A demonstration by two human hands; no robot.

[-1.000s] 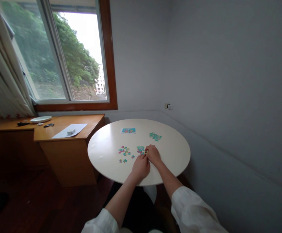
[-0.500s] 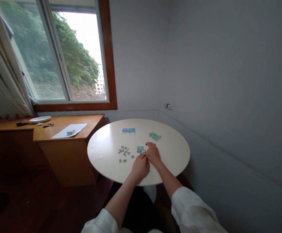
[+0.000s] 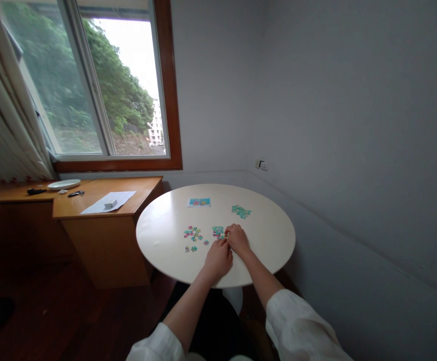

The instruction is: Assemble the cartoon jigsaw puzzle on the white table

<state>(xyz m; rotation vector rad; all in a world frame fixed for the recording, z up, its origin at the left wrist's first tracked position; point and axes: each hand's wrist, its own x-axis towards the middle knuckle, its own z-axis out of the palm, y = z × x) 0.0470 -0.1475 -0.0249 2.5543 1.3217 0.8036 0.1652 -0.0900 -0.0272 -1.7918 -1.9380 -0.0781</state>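
Observation:
Both hands are over a small joined patch of jigsaw puzzle (image 3: 217,231) on the white round table (image 3: 267,245). My left hand (image 3: 219,256) rests at the patch's near edge, its fingers curled and close together. My right hand (image 3: 237,237) is closed at the patch's right side, fingertips bent down against the pieces. A small yellowish bit shows beside the right fingertips. What exactly each hand grips is hidden by the fingers. Loose jigsaw pieces (image 3: 193,233) lie to the left, with a few single ones nearer me.
A heap of green jigsaw pieces (image 3: 241,211) lies at the back right of the table. A picture card (image 3: 199,202) lies at the back. Left of the table stands a wooden desk (image 3: 146,193) with a white plate (image 3: 64,184), paper sheet (image 3: 124,198) and small white box (image 3: 110,203).
My right hand's fingers have drawn in and come down at the right side of the joined patch. The left hand stays nearly where it was.

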